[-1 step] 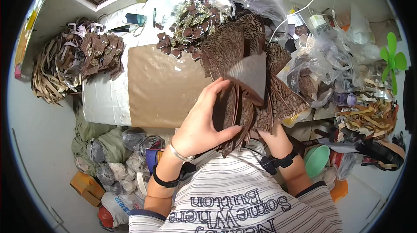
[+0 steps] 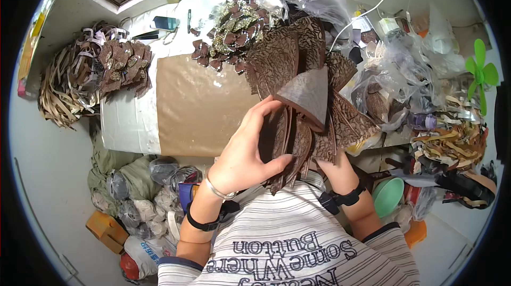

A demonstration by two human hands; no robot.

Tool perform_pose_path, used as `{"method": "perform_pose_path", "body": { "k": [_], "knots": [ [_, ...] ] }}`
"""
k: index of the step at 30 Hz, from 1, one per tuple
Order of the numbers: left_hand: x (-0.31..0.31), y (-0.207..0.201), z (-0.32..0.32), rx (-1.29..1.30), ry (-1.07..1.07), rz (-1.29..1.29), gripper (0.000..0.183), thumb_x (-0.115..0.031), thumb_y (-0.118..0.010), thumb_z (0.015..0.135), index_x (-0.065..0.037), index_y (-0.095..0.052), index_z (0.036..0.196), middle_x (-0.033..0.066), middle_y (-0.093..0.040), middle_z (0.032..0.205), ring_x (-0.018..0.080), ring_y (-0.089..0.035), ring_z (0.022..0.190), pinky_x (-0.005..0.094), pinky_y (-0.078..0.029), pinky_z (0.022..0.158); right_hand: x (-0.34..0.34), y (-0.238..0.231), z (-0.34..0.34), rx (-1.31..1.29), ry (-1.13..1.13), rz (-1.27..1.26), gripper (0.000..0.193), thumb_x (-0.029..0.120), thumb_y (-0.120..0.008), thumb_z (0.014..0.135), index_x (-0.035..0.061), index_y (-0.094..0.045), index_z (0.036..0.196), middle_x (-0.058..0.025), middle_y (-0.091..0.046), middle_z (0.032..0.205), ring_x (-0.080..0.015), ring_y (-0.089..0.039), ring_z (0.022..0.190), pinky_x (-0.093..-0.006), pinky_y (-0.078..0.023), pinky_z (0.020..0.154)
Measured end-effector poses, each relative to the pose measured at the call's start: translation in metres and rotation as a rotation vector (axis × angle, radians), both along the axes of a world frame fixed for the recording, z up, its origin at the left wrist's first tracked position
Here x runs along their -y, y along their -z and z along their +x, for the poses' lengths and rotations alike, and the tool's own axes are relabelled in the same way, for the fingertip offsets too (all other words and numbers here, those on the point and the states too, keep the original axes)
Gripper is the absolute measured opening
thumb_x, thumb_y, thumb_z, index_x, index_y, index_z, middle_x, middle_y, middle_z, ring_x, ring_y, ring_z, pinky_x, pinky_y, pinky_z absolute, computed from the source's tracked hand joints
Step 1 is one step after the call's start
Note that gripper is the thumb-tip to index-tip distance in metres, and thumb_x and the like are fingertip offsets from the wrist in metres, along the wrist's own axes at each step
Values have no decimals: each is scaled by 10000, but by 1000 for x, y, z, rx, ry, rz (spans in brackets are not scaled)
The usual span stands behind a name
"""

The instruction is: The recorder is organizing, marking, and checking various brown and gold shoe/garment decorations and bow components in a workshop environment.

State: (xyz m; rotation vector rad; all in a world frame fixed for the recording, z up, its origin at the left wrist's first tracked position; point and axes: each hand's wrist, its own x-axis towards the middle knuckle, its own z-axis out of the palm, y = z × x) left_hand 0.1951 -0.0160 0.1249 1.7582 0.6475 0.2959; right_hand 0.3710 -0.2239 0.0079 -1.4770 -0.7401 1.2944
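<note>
You held a fan of brown patterned pieces (image 2: pixel 298 67) upright between both hands, above the near edge of the tabletop (image 2: pixel 128 121) and close to your chest. Your left hand (image 2: pixel 247 153) was wrapped around the left side of the bundle, fingers (image 2: pixel 266 113) curled over the front pieces and thumb pressed across the lower part. Your right hand (image 2: pixel 335 171) gripped the bundle from below on the right, mostly hidden behind the pieces, so its fingers could not be made out. One piece (image 2: pixel 308 94) at the front showed a grey mesh backing, facing you, touching the others behind it.

A tan sheet (image 2: pixel 197 105) lay flat in the middle of the tabletop, just left of the bundle. At the far edge, a heap of small brown and glittery bows (image 2: pixel 229 33) sat just beyond the sheet. At the far left corner lay another heap of bows (image 2: pixel 120 65), beside a tangle of strips (image 2: pixel 61 91) hanging over the left edge. A phone (image 2: pixel 164 22) lay near the far edge, between the two heaps. Clear bags (image 2: pixel 399 67) crowded the right side of the tabletop, with a green fan (image 2: pixel 481 70) at the right edge.
</note>
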Motion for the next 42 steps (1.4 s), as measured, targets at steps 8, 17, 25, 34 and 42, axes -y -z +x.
{"method": "perform_pose_path", "body": {
  "k": [8,17,25,34,42],
  "knots": [
    [10,-1,-13,122,-91,-65,766,-171,-706,818,22,-258,1409,228,-434,1359,286,-417,1290,367,-308,1074,-109,7,3,-114,20,41,263,179,-502,922,-46,-506,1059,-171,-555,973,-296,-534,901,-376,-430,809],
    [4,0,-19,106,-43,-59,911,-306,-779,744,5,-265,1430,217,-374,1402,310,-349,1333,370,-296,1082,-121,14,-4,-263,37,72,295,204,-493,926,-43,-490,1089,-174,-542,1009,-305,-525,932,-387,-429,828],
    [-17,-13,-34,147,260,-10,1044,-386,-849,593,-71,-316,1433,227,-330,1426,351,-305,1352,422,-290,1084,-110,19,6,-384,29,81,324,225,-485,929,-40,-477,1116,-176,-531,1040,-314,-517,959,-396,-428,845],
    [5,-17,-27,-46,-6,-50,756,-29,-706,771,-11,-287,1400,118,-349,1394,243,-310,1355,428,-294,1097,-121,26,0,-517,36,93,358,250,-476,933,-37,-461,1146,-179,-518,1076,-324,-508,989,-407,-427,864],
    [8,-15,-30,190,-112,-327,581,87,-492,766,0,-350,1323,166,-415,1340,290,-347,1346,361,-317,1072,-113,28,-1,-627,50,110,387,272,-468,936,-35,-448,1172,-181,-507,1108,-333,-500,1016,-417,-427,881]
  ]
}}
